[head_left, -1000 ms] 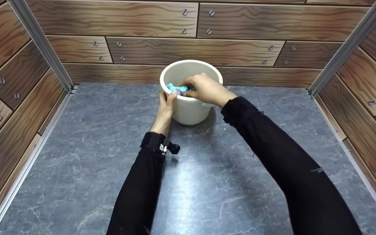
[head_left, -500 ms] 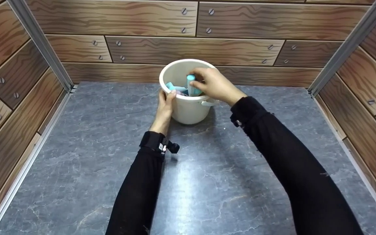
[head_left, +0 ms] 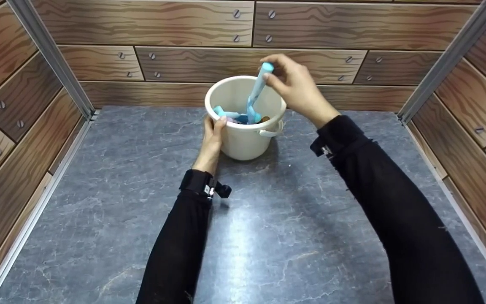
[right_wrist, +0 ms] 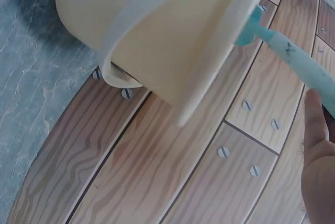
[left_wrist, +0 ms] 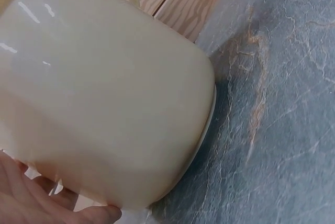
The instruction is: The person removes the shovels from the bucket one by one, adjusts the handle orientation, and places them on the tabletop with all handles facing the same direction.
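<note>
A cream plastic bucket (head_left: 246, 143) stands upright on the floor near the back wall. My left hand (head_left: 212, 139) holds its left side, thumb at the rim and fingers along the outer wall; in the left wrist view, part of this hand (left_wrist: 36, 198) lies against the wall. Above the bucket's right rim, my right hand (head_left: 300, 86) pinches the top of a light blue handle (head_left: 260, 82) with a narrow bent neck. Its teal lower end (right_wrist: 247, 33) shows at the bucket mouth in the right wrist view. More blue things (head_left: 228, 114) and something brown (head_left: 265, 119) lie inside, partly hidden.
The bucket's white carrying handle (head_left: 271, 131) hangs at the right front. Grey marbled flooring (head_left: 141, 147) spreads in front and to both sides. Wood-patterned panels (head_left: 209, 63) and metal corner posts (head_left: 51, 59) enclose the space.
My right hand has come up out of the bucket, moving up and right, drawing the light blue handle to a tilted stance above the rim. My left hand stays on the bucket.
</note>
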{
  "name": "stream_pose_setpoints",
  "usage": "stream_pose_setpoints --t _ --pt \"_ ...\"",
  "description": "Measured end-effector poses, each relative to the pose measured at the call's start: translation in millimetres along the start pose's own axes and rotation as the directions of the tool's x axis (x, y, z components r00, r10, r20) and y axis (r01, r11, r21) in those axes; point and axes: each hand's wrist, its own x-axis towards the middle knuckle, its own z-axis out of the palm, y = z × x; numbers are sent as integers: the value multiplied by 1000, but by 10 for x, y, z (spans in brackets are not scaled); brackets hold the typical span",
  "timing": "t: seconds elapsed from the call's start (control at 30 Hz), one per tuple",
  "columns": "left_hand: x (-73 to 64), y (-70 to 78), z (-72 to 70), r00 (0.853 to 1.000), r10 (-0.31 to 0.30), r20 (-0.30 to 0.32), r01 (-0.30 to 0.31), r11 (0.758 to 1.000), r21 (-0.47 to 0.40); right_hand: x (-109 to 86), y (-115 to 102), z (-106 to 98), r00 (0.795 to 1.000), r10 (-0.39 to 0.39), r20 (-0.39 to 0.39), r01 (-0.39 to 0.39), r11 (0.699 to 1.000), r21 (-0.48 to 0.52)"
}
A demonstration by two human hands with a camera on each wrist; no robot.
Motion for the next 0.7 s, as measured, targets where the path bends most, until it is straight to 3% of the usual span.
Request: stream_pose_setpoints --t 0.17,0.7 --pt "13 -2 2 1000 -22 -2 22 1000 13 -17 -68 -120 999 -5 -53 5 1000 3" --pt "28 13 11 999 -41 -5 41 999 27 -69 -255 -476 996 -17 -93 24 997 80"
